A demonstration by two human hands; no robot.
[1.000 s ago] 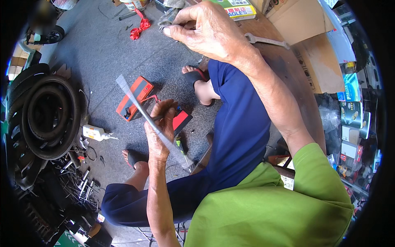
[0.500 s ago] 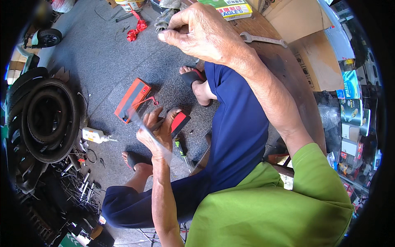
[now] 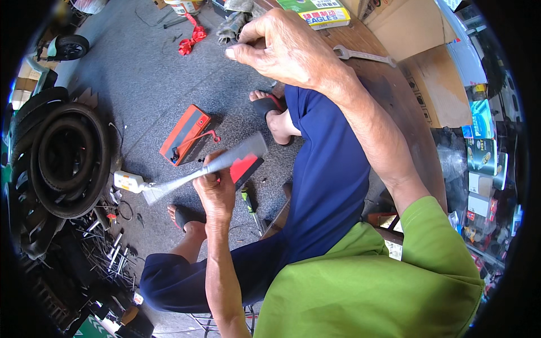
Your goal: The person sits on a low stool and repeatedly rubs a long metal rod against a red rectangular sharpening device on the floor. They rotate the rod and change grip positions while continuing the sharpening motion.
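Note:
My left hand (image 3: 215, 194) is raised over the floor with its fingers closed. A long pale-grey bar-like thing (image 3: 217, 164), narrow at the middle and smeared wide at both ends by motion, sits in its fingers; its kind cannot be made out. Behind that hand is a red block with a black edge (image 3: 245, 169). Just left of it lies an orange-red box (image 3: 185, 135) with a dark stripe and a red hooked piece (image 3: 211, 135) at its side. My right hand (image 3: 284, 49) is held up with thumb and fingers pinched; what they hold, if anything, is hidden.
Stacked tyres (image 3: 67, 160) stand left, above scattered metal tools (image 3: 115, 253). A white bottle (image 3: 128, 181) and a green-handled screwdriver (image 3: 249, 203) lie on the floor. A spanner (image 3: 366, 55) rests on the wooden table (image 3: 394, 101). Grey gloves (image 3: 234, 25) and red ribbon (image 3: 193, 38) lie farther off.
The grey bar-like thing has swung round in my left hand, from slanting down to the right to slanting up to the right. My right hand keeps its pinch. The view has shifted slightly.

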